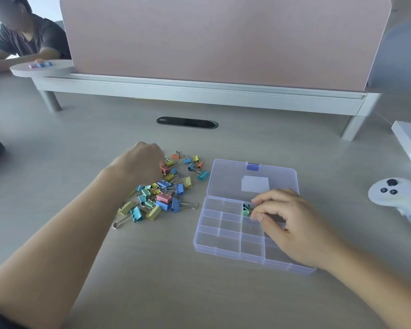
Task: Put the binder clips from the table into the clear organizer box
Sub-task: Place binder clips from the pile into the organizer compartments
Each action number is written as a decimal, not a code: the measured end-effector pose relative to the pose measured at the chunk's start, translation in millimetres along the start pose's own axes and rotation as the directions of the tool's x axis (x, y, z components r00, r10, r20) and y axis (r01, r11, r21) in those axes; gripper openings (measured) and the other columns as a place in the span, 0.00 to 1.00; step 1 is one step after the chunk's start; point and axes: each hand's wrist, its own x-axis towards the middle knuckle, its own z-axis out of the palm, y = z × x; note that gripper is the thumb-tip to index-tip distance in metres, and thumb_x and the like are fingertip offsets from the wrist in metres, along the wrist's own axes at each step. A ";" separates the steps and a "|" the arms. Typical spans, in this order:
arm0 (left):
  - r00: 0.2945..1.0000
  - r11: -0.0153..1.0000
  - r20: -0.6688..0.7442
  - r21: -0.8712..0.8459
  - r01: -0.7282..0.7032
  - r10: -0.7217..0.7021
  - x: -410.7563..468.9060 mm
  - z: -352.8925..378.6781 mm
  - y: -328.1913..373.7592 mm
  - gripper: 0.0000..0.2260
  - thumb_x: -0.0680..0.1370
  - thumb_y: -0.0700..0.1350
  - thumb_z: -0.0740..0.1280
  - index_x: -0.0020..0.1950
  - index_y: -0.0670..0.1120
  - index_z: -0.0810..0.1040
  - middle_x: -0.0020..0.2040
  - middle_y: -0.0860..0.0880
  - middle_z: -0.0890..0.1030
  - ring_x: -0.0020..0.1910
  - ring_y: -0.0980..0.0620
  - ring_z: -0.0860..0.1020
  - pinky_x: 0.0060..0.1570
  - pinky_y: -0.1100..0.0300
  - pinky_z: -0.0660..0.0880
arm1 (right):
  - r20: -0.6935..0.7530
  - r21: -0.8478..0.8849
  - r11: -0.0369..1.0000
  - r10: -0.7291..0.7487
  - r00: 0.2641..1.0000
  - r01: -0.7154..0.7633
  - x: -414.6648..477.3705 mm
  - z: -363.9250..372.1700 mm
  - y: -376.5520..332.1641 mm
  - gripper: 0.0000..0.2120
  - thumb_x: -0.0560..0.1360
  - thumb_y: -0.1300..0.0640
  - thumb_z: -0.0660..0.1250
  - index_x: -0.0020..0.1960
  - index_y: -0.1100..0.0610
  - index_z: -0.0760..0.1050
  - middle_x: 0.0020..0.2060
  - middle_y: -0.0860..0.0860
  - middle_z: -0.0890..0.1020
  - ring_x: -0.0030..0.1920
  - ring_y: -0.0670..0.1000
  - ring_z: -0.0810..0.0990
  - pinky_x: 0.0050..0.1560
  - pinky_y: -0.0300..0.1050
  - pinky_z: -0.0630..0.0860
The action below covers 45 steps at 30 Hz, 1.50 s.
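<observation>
On my feed: grey table, pink divider panel along far edge. Clear organizer box lies open right of centre, lid flat behind it. Binder clips heaped on table just left of box. Left hand curled over heap's far side, next to red clip; fingertips hidden, I cannot tell grip. Right hand pinches green clip at far-row compartment, teal clip touching it.

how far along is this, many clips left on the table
Barely started. The right hand pinches a few small clips in one compartment of the organizer box; the other compartments in view look empty. The left hand reaches into the pile on the table, where most clips remain.
</observation>
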 end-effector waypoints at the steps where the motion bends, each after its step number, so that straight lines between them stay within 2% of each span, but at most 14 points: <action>1: 1.000 1.000 -0.023 -0.009 0.006 -0.006 0.4 1.7 -0.2 0.12 0.73 0.39 0.67 0.54 0.48 0.82 0.47 0.47 0.81 0.42 0.46 0.80 0.41 0.55 0.80 | 0.000 0.000 1.000 0.002 1.000 -0.002 0.0 -0.2 -0.1 0.12 0.76 0.49 0.58 0.45 0.44 0.82 0.51 0.34 0.77 0.55 0.40 0.72 0.51 0.35 0.68; 6: 0.997 0.999 -0.077 -0.045 0.011 -0.014 0.9 4.2 1.8 0.06 0.72 0.39 0.68 0.47 0.45 0.82 0.43 0.45 0.81 0.38 0.45 0.80 0.37 0.53 0.81 | -0.001 0.004 1.000 0.004 1.000 -0.004 0.4 -0.3 -0.3 0.12 0.75 0.49 0.59 0.45 0.44 0.82 0.51 0.34 0.77 0.55 0.41 0.72 0.51 0.35 0.68; 10: 0.988 0.994 -0.151 -0.105 0.010 -0.025 1.2 -2.0 4.8 0.12 0.71 0.42 0.71 0.55 0.46 0.82 0.47 0.45 0.80 0.40 0.45 0.80 0.40 0.54 0.80 | -0.004 0.006 1.000 0.000 1.000 0.000 0.4 -0.3 0.1 0.13 0.75 0.47 0.58 0.45 0.44 0.82 0.51 0.34 0.77 0.55 0.41 0.72 0.52 0.36 0.69; 14: 0.966 0.976 -0.259 -0.208 -0.063 0.007 -5.9 -10.4 23.3 0.18 0.74 0.41 0.65 0.64 0.45 0.77 0.52 0.45 0.82 0.50 0.45 0.79 0.49 0.58 0.76 | -0.007 0.008 1.000 -0.003 1.000 0.003 0.2 0.0 0.6 0.13 0.75 0.48 0.58 0.45 0.44 0.82 0.51 0.34 0.77 0.55 0.41 0.72 0.53 0.38 0.71; 16: 0.953 0.962 -0.296 -0.231 -0.143 0.071 -16.3 -16.6 39.6 0.15 0.75 0.41 0.63 0.60 0.44 0.80 0.51 0.46 0.83 0.49 0.47 0.79 0.48 0.62 0.73 | -0.008 0.005 1.000 -0.001 1.000 0.001 0.4 0.4 1.3 0.13 0.75 0.48 0.58 0.46 0.44 0.82 0.51 0.35 0.78 0.55 0.41 0.72 0.53 0.38 0.71; 18: 0.942 0.936 -0.301 -0.264 -0.232 0.148 -29.1 -22.0 57.3 0.09 0.75 0.41 0.64 0.49 0.45 0.84 0.42 0.51 0.84 0.40 0.53 0.78 0.43 0.67 0.75 | -0.003 0.003 1.000 0.004 1.000 -0.004 0.5 0.7 1.7 0.13 0.75 0.47 0.57 0.46 0.44 0.82 0.51 0.34 0.77 0.56 0.40 0.71 0.53 0.36 0.69; 19: 0.947 0.914 -0.271 -0.316 -0.255 0.171 -35.1 -24.2 65.8 0.07 0.75 0.42 0.65 0.45 0.46 0.84 0.38 0.54 0.83 0.36 0.58 0.77 0.37 0.70 0.73 | -0.003 0.000 1.000 0.003 1.000 -0.003 0.4 0.6 1.6 0.14 0.75 0.46 0.57 0.46 0.44 0.82 0.51 0.34 0.77 0.56 0.40 0.71 0.53 0.34 0.68; 21: 0.971 0.825 -0.119 -0.512 -0.240 0.208 -46.9 -26.3 82.3 0.04 0.75 0.45 0.69 0.43 0.49 0.84 0.35 0.54 0.83 0.32 0.60 0.78 0.30 0.72 0.71 | -0.009 -0.004 1.000 -0.005 1.000 0.005 0.6 0.6 1.4 0.17 0.75 0.43 0.54 0.46 0.43 0.82 0.51 0.34 0.77 0.55 0.40 0.71 0.53 0.31 0.65; 23: 0.959 0.687 0.071 -0.712 -0.145 0.275 -57.9 -25.6 96.7 0.03 0.75 0.43 0.70 0.44 0.46 0.83 0.37 0.49 0.84 0.35 0.57 0.82 0.36 0.67 0.78 | -0.013 -0.012 1.000 -0.008 1.000 0.008 0.9 0.9 1.4 0.17 0.74 0.43 0.54 0.46 0.44 0.81 0.50 0.34 0.77 0.54 0.40 0.72 0.52 0.30 0.65; 26: 0.924 0.563 0.130 -0.820 -0.104 0.360 -65.0 -18.5 109.6 0.03 0.77 0.41 0.68 0.47 0.42 0.79 0.44 0.44 0.84 0.41 0.54 0.84 0.47 0.59 0.81 | -0.018 -0.013 1.000 -0.011 1.000 0.010 1.0 1.8 2.2 0.16 0.75 0.43 0.54 0.46 0.44 0.81 0.50 0.35 0.77 0.54 0.41 0.72 0.52 0.33 0.67; 34: 0.926 0.617 0.048 -0.758 -0.209 0.373 -65.9 -2.7 119.3 0.02 0.80 0.41 0.64 0.50 0.44 0.75 0.48 0.47 0.82 0.41 0.54 0.84 0.47 0.50 0.81 | -0.029 -0.006 1.000 -0.014 0.999 0.014 1.3 2.0 2.4 0.14 0.75 0.45 0.57 0.46 0.44 0.82 0.50 0.35 0.78 0.53 0.43 0.73 0.50 0.35 0.70; 38: 0.900 0.680 0.045 -0.671 -0.294 0.434 -65.6 0.7 119.5 0.03 0.80 0.42 0.64 0.53 0.45 0.73 0.47 0.48 0.83 0.40 0.56 0.84 0.47 0.53 0.80 | -0.029 -0.001 1.000 -0.010 1.000 0.010 1.6 2.3 2.5 0.11 0.75 0.49 0.61 0.46 0.44 0.82 0.50 0.35 0.78 0.53 0.43 0.73 0.51 0.37 0.71; 41: 0.890 0.727 0.020 -0.584 -0.360 0.456 -64.6 2.3 119.0 0.07 0.79 0.43 0.64 0.57 0.47 0.72 0.45 0.52 0.83 0.40 0.56 0.83 0.45 0.56 0.79 | -0.030 0.002 1.000 -0.007 1.000 0.007 2.2 1.7 1.6 0.11 0.75 0.47 0.60 0.45 0.44 0.82 0.50 0.34 0.78 0.53 0.43 0.73 0.51 0.38 0.71; 45: 0.872 0.751 -0.039 -0.490 -0.442 0.488 -65.6 5.5 120.4 0.09 0.80 0.43 0.62 0.60 0.48 0.71 0.45 0.52 0.84 0.37 0.62 0.79 0.35 0.69 0.73 | -0.029 0.008 1.000 -0.008 1.000 0.008 2.3 0.5 0.0 0.11 0.75 0.48 0.60 0.45 0.44 0.82 0.49 0.34 0.77 0.53 0.43 0.73 0.52 0.38 0.71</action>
